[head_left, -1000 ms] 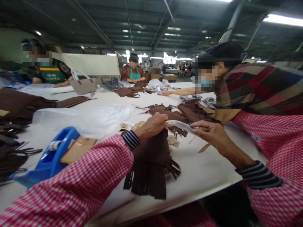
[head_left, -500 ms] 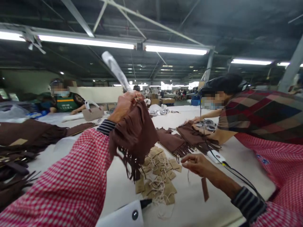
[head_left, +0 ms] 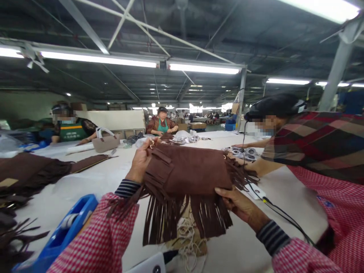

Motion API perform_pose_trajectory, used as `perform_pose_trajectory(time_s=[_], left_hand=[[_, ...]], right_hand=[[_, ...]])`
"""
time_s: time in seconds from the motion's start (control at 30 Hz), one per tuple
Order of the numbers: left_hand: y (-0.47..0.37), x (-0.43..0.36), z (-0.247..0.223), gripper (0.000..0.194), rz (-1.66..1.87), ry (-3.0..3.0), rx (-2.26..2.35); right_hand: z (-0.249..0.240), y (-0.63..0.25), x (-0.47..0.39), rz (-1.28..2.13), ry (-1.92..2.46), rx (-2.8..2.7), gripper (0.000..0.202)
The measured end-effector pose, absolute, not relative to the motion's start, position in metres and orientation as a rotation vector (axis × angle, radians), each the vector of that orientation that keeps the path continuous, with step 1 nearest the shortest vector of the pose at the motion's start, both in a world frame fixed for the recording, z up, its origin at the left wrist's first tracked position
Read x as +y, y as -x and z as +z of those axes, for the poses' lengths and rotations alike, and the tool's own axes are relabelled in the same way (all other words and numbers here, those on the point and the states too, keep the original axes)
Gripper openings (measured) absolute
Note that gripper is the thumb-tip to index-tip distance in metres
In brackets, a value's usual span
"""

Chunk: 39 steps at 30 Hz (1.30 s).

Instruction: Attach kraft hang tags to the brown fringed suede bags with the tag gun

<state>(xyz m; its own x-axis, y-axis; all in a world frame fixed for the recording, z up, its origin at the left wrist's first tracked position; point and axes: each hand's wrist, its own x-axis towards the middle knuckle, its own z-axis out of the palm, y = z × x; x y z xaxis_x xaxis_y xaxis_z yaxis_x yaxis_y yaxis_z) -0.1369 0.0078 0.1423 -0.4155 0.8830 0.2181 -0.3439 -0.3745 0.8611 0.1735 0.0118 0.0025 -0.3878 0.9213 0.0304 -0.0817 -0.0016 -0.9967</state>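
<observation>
Big wkshop w/ tube lights (head_left: 99,60) under dark ceiling (head_left: 199,22), long white table (head_left: 250,231) below.

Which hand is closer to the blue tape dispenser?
Left. The left hand is beyond and right of the tape dispenser; the right hand is farther right, holding the fringed bag.

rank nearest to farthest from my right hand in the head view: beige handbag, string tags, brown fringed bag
1. Brown fringed bag: held in the right hand.
2. String tags: below the bag, left.
3. Beige handbag: far back, left.
</observation>
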Motion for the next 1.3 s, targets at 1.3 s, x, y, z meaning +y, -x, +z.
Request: perform_pose_trajectory(time_s=[1.3], left_hand=[[0.208, -0.037, -0.068, 0.054, 0.795, -1.473, 1.905]], right_hand=[[0.019, 0.017, 0.058, 1.380, 0.834, -2.347, 0.040]])
